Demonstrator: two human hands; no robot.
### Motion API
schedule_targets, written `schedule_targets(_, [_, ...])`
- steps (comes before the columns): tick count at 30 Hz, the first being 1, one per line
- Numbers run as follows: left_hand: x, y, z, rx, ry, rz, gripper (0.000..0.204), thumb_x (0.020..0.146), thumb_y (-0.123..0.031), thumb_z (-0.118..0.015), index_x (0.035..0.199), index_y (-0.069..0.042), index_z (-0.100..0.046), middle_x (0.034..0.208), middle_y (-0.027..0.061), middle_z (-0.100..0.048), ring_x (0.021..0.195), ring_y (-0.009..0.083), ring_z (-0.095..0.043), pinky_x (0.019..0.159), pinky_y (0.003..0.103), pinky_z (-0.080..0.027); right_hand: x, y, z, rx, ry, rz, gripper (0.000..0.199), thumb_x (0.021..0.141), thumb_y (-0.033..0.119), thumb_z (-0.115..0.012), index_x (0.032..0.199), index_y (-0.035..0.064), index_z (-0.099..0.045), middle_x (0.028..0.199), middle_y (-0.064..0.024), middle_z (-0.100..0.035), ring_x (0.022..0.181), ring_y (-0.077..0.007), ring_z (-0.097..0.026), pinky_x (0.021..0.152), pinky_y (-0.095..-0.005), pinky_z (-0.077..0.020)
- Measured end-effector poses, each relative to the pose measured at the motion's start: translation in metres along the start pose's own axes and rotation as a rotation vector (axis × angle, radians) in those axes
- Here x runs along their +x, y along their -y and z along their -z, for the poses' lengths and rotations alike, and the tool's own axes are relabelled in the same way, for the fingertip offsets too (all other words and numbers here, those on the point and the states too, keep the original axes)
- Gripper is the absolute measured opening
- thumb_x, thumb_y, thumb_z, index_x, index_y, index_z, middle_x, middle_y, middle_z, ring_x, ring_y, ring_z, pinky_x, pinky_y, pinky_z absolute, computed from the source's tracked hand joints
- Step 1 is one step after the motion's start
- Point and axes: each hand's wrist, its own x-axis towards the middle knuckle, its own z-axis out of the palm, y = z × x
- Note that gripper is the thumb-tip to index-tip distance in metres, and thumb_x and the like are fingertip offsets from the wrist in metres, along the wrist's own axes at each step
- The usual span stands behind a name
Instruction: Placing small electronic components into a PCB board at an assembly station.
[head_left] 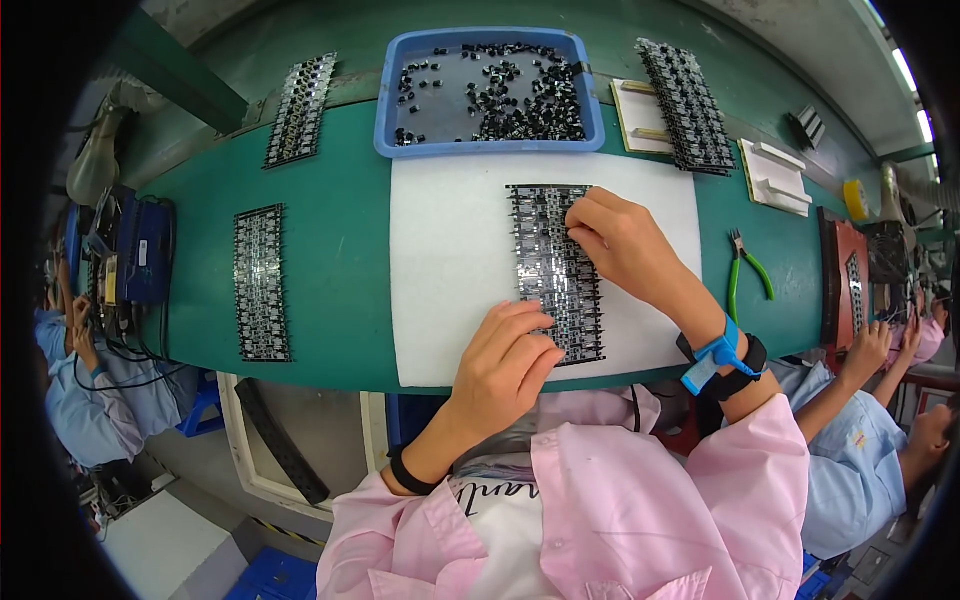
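Note:
A long panel of joined circuit boards [557,240], dense with small dark and silvery parts, lies on a white foam sheet [440,260] in front of me. My right hand [625,240] is closed in a pinch over the panel's upper right edge; whatever its fingertips hold is hidden. Lower down, my left hand [503,365] rests on the panel's left side, its bent fingers apart and touching the boards. A blue wristband with a clip and a black band circle my right wrist. Beyond the sheet stands a blue tray [384,110] of loose small black-and-silver components.
Two more board panels [262,285] [300,110] lie at left on the green mat. At right are stacked panels [688,105] on a white holder, another white holder [775,178] and green-handled cutters [737,275]. Co-workers sit on both sides, near a blue device [148,250].

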Motion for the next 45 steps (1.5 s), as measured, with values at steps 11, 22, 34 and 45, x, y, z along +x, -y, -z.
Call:
schedule_targets(11, [-0.001,0.001,0.001,0.053,0.013,-0.015,0.011,0.068,-0.005,-0.065,0.072,-0.001,-0.056,0.087,0.0108,-0.056,0.09,0.0295,-0.054,0.081,0.045,-0.041,0.004,0.001,0.0,-0.062,0.047,-0.025,0.004,0.073,0.001,-0.055,0.077,0.0008,-0.054,0.075,-0.0127,-0.053,0.066,-0.0321,-0.053,0.058,-0.0376,-0.0432])
schedule_targets(22, [0.0,-0.009,0.013,0.098,0.012,-0.041,0.012,0.067,-0.005,-0.066,0.073,-0.002,-0.056,0.085,0.0102,-0.056,0.088,0.0289,-0.055,0.081,0.045,-0.041,0.018,0.003,0.019,-0.25,0.172,0.123,0.006,0.071,0.005,-0.056,0.075,0.0023,-0.058,0.076,-0.0116,-0.059,0.066,-0.0313,-0.056,0.058,-0.0391,-0.0448])
schedule_targets(34, [0.152,0.014,0.088,0.76,0.507,0.128,0.014,0.074,-0.009,-0.056,0.085,-0.001,-0.059,0.081,0.0158,-0.06,0.078,0.0332,-0.057,0.067,0.039,-0.045,0.121,-0.038,-0.002,-0.449,0.092,-0.021,0.018,0.069,0.013,-0.059,0.085,0.0076,-0.061,0.079,-0.0143,-0.061,0.078,-0.032,-0.058,0.066,-0.0412,-0.0467])
schedule_targets(45, [0.199,0.109,0.027,0.804,0.37,0.212,0.013,0.073,-0.011,-0.057,0.083,-0.002,-0.059,0.08,0.019,-0.06,0.08,0.0361,-0.057,0.069,0.043,-0.045,0.138,-0.04,-0.01,-0.107,-0.051,-0.137,0.013,0.067,0.01,-0.059,0.077,0.0023,-0.06,0.076,-0.0165,-0.061,0.077,-0.0317,-0.06,0.065,-0.0398,-0.0482])
